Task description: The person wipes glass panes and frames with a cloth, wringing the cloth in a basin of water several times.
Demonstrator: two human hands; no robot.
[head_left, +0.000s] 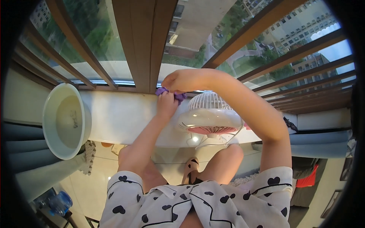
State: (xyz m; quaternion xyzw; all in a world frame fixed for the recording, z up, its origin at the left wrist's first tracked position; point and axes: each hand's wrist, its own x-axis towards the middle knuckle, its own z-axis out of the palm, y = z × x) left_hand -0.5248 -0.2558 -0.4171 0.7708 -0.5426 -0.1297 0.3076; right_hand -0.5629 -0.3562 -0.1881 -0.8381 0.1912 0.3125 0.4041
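Observation:
A crumpled purple cloth is bunched at the far edge of the white sill, against the foot of the brown window post. My left hand is closed on the cloth from the near side. From the right, my right hand arches over it with bent fingers, gripping the cloth's upper part; its fingertips are partly hidden. Beneath my right forearm stands a white fan with a pink centre and a wire guard, close to the cloth but apart from it.
On the left end of the sill sits a pale green basin holding some liquid. Brown window bars rise ahead. Grey-blue curtains hang at both sides. A blue water jug stands low at the left.

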